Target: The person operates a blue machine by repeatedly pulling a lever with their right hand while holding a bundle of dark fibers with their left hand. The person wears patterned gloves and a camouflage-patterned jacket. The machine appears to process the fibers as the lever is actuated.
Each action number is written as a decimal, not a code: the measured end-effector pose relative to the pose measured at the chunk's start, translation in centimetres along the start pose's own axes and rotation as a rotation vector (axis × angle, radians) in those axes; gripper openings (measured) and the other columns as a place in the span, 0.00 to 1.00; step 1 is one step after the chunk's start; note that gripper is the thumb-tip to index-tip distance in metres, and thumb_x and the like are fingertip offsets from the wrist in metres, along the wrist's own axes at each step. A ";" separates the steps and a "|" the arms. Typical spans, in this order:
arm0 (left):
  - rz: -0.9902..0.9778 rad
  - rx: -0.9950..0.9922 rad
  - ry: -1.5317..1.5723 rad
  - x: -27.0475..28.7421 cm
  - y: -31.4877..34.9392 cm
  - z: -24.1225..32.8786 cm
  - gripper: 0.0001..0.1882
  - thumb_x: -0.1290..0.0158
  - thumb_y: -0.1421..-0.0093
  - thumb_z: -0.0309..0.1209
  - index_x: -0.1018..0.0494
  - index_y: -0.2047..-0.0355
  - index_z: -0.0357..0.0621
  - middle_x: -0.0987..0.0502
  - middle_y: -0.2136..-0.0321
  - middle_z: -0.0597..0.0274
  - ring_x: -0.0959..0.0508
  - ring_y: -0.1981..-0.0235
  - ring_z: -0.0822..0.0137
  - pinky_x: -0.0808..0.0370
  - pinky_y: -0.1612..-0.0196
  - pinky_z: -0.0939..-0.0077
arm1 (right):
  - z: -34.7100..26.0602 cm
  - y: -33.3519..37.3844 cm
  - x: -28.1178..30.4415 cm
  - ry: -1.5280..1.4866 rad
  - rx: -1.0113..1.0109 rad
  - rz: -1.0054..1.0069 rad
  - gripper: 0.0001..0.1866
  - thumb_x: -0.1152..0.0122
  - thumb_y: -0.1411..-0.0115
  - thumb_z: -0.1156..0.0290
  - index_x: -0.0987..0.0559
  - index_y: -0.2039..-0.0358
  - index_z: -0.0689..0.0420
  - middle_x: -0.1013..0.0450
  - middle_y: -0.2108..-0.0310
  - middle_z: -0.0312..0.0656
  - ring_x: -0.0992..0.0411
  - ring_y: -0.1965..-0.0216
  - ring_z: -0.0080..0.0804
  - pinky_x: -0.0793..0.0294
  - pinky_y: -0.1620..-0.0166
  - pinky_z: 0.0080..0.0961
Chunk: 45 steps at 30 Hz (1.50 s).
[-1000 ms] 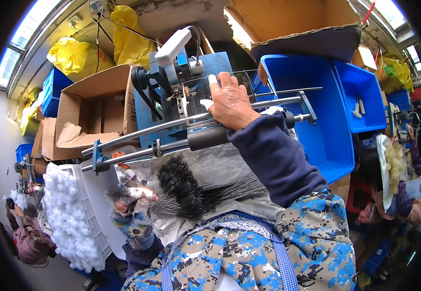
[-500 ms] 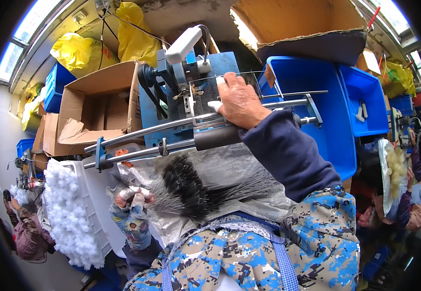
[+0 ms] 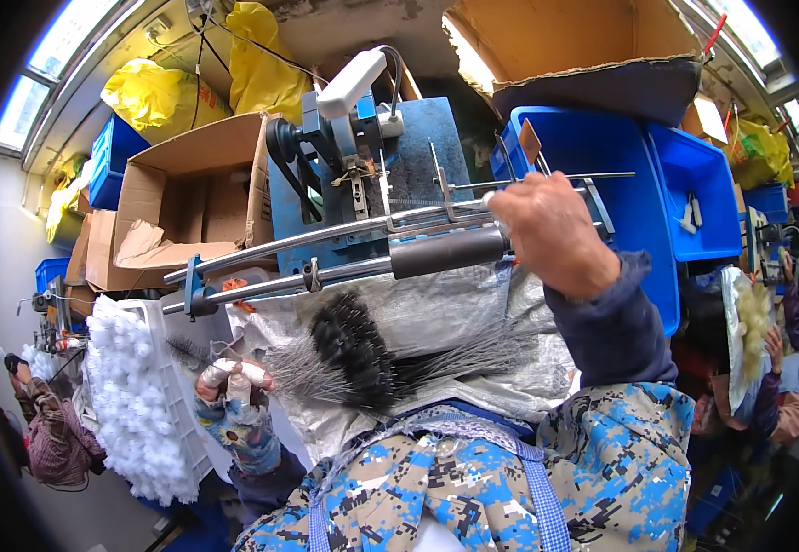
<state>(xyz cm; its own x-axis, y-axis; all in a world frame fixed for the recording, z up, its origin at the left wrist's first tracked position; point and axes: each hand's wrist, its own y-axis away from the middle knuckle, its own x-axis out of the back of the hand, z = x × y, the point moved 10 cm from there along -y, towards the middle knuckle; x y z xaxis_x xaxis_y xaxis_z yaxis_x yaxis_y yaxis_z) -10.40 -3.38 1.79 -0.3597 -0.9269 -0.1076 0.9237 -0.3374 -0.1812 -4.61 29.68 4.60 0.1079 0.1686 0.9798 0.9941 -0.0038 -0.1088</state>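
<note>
My right hand (image 3: 551, 225), a strip of white tape on its thumb, is closed at the right end of the metal guide rods (image 3: 335, 274) of a blue bench machine (image 3: 434, 138). Whatever part it grips is hidden under the fingers. Just left of it, a dark sleeve (image 3: 445, 253) sits on the lower rod. My left hand (image 3: 234, 379), its fingertips wrapped in white tape, is curled shut at lower left. A thin dark bristle brush (image 3: 188, 349) shows beside those fingers; I cannot tell if they hold it. Next to them lies a heap of thin wires (image 3: 303, 373) with black bristles (image 3: 352, 354) across it.
Left of my left hand stands a white tray (image 3: 174, 396) with white tufts (image 3: 133, 405). An open cardboard box (image 3: 193, 166) is left of the machine, and blue bins (image 3: 662, 248) stand at right. Other people (image 3: 57, 442) work at both sides.
My right hand has moved right and nearer along the rods, with the fingers now curled; the dark sleeve has shifted right. My left hand has moved slightly left, and a dark brush now shows beside it.
</note>
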 end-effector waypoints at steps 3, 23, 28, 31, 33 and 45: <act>-0.042 0.006 -0.052 -3.1 0.2 -0.1 0.09 0.51 0.44 0.20 0.33 0.62 0.36 0.26 0.79 0.50 0.25 0.80 0.66 0.26 0.78 0.78 | -5.8 3.6 -1.5 -0.321 0.176 0.035 0.15 0.40 0.57 0.79 0.24 0.65 0.61 0.27 0.70 0.43 0.32 0.68 0.37 0.35 0.65 0.31; -0.314 0.392 -0.061 -11.8 1.8 -2.9 0.09 0.47 0.45 0.22 0.29 0.63 0.36 0.24 0.75 0.61 0.25 0.75 0.74 0.27 0.72 0.82 | -9.6 3.0 -5.3 -2.071 -0.112 0.183 0.08 0.51 0.42 0.81 0.26 0.63 0.63 0.28 0.62 0.46 0.29 0.59 0.31 0.32 0.52 0.28; -0.119 0.321 -0.226 -6.8 1.1 -3.0 0.08 0.48 0.46 0.21 0.29 0.64 0.36 0.24 0.76 0.59 0.23 0.75 0.73 0.26 0.71 0.82 | 1.7 1.9 1.1 -1.781 -0.131 0.428 0.08 0.55 0.38 0.76 0.29 0.60 0.61 0.30 0.78 0.38 0.33 0.79 0.18 0.32 0.78 0.13; -0.019 0.408 -0.383 -2.7 1.0 -4.6 0.07 0.48 0.45 0.23 0.29 0.66 0.36 0.24 0.76 0.60 0.24 0.76 0.74 0.28 0.72 0.83 | 6.2 -2.1 3.7 -0.865 -0.160 0.326 0.08 0.52 0.46 0.83 0.24 0.67 0.66 0.29 0.81 0.41 0.32 0.80 0.23 0.33 0.74 0.19; 0.055 0.435 -0.377 -1.2 1.4 -5.1 0.06 0.49 0.45 0.24 0.28 0.66 0.36 0.24 0.76 0.60 0.25 0.77 0.75 0.29 0.73 0.83 | 8.0 -6.6 0.4 -0.369 -0.191 0.086 0.08 0.49 0.50 0.78 0.23 0.71 0.65 0.29 0.77 0.58 0.27 0.68 0.48 0.29 0.63 0.34; 0.015 0.446 -0.514 -0.2 1.0 -6.5 0.05 0.48 0.48 0.21 0.27 0.69 0.36 0.23 0.77 0.60 0.24 0.76 0.73 0.29 0.74 0.82 | 7.3 -13.1 -18.9 -0.355 -0.001 -0.869 0.06 0.47 0.58 0.79 0.21 0.84 0.56 0.27 0.85 0.37 0.30 0.82 0.25 0.32 0.78 0.26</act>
<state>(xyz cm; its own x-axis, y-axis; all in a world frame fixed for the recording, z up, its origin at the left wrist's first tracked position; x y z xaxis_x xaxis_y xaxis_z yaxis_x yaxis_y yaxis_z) -10.25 -2.50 -4.75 -0.3403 -0.8549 0.3916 0.9336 -0.2574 0.2493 -19.78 33.70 -13.68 -0.6830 0.4038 0.6086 0.7239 0.2637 0.6375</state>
